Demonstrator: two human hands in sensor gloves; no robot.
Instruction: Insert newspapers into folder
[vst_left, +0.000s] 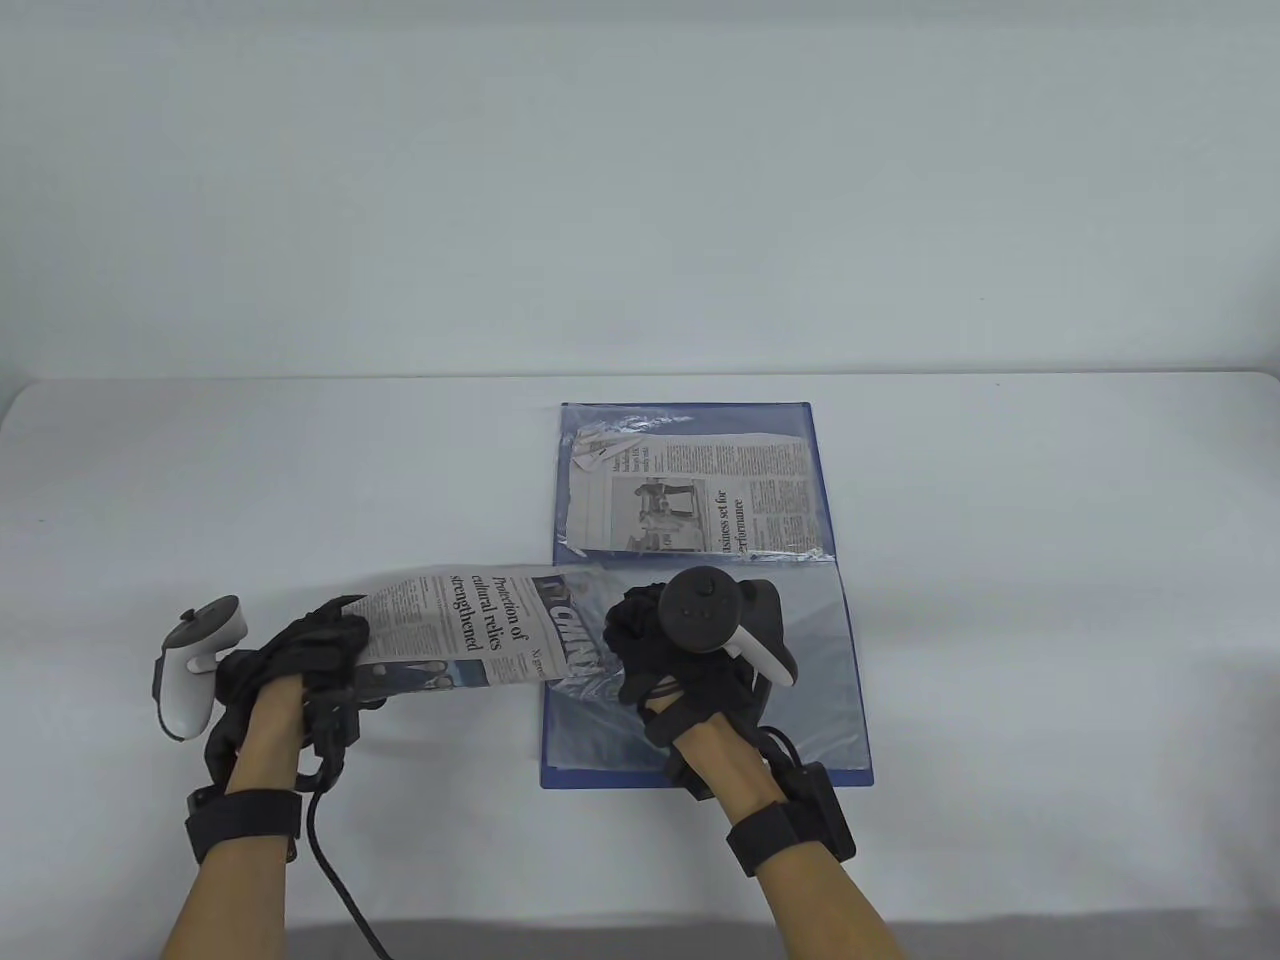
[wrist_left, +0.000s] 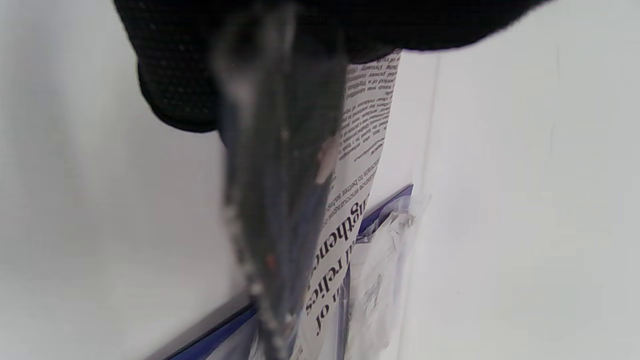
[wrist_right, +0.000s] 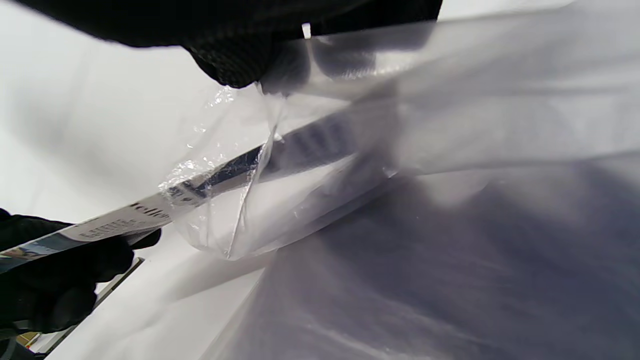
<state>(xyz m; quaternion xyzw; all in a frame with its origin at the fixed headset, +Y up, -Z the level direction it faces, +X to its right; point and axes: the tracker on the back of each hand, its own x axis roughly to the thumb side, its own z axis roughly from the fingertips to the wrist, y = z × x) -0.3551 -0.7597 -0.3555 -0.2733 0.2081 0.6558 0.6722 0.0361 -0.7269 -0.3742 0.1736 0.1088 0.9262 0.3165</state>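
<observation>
An open blue folder (vst_left: 850, 640) lies on the table with clear plastic sleeves. The far sleeve holds a folded newspaper (vst_left: 700, 495). My left hand (vst_left: 300, 660) grips the left end of a second folded newspaper (vst_left: 470, 625); its right end sits in the mouth of the near sleeve (vst_left: 580, 680). My right hand (vst_left: 680, 650) pinches the sleeve's upper film and lifts it open. In the right wrist view the film (wrist_right: 450, 75) is held up and the paper's edge (wrist_right: 210, 185) enters under it. In the left wrist view the newspaper (wrist_left: 350, 200) runs toward the folder (wrist_left: 385, 205).
The white table (vst_left: 300, 480) spreads to the left of and behind the folder, up to a pale back wall. A black cable (vst_left: 340, 890) trails from my left wrist toward the table's front edge.
</observation>
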